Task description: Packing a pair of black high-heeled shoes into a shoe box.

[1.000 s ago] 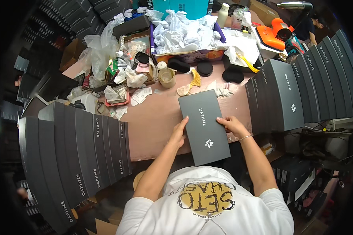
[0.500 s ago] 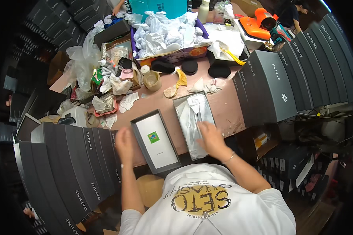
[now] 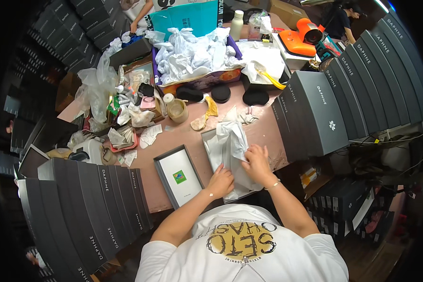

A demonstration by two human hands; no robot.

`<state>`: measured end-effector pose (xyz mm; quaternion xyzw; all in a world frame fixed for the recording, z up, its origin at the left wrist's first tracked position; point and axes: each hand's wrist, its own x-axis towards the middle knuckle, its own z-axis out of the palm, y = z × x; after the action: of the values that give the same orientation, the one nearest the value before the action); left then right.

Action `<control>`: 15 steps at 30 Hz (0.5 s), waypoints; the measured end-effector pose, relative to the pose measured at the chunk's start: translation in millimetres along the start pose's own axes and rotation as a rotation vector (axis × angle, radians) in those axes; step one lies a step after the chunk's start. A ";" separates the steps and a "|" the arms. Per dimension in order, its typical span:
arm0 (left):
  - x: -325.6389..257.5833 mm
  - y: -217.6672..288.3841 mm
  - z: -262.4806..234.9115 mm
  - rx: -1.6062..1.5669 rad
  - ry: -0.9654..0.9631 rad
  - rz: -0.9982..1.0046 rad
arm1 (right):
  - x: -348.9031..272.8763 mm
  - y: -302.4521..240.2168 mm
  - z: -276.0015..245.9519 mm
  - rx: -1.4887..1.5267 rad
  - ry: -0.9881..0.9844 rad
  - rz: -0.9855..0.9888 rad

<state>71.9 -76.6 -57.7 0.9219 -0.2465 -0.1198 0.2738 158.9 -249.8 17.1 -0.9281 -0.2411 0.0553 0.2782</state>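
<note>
An open grey box lies on the brown table in front of me, filled with white tissue paper. My left hand presses on the tissue at the box's near end. Beside it, my right hand grips a fold of the same tissue. To the left of the box its grey lid lies upside down, white inside with a small green square.
Rows of grey boxes stand on edge at left and right. Behind are black round pads, a tape roll, a bin of crumpled white paper and an orange tool. Another person is at the far right.
A second ago both hands held the closed grey box. The lid came off and was laid to the left; both hands are now in the tissue inside the box.
</note>
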 end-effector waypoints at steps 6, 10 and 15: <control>-40.6 52.3 -41.5 -1.073 0.573 -0.214 | 15.4 -20.0 -66.2 0.755 0.043 0.213; -45.4 77.8 -58.8 -2.118 0.685 -0.238 | 8.9 -52.9 -15.3 1.359 -0.070 0.308; -77.5 74.8 -118.8 -1.830 0.779 -0.333 | 17.5 -80.7 -27.1 1.124 -0.235 0.081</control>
<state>19.1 -37.9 88.7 0.3549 0.1790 0.0100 0.9176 147.1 -195.9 84.2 -0.6339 -0.1680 0.2882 0.6977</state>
